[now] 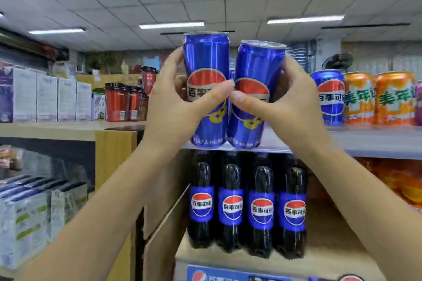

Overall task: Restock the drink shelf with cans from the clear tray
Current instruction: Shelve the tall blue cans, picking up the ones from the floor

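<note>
My left hand (180, 107) grips a tall blue cola can (206, 57) that stands upright. My right hand (290, 107) grips a second blue cola can (259, 61), tilted slightly to the right. Both cans are side by side, nearly touching, with their bases at the front edge of the upper drink shelf (365, 141). My thumbs meet between the two cans. A blue cola can (331, 96) stands on that shelf to the right. The clear tray is not in view.
Orange soda cans (376, 98) stand right of the blue can on the shelf. Several dark cola bottles (246, 207) fill the shelf below. To the left, a wooden counter (68, 126) carries white boxes (48, 96) and red cups (123, 100).
</note>
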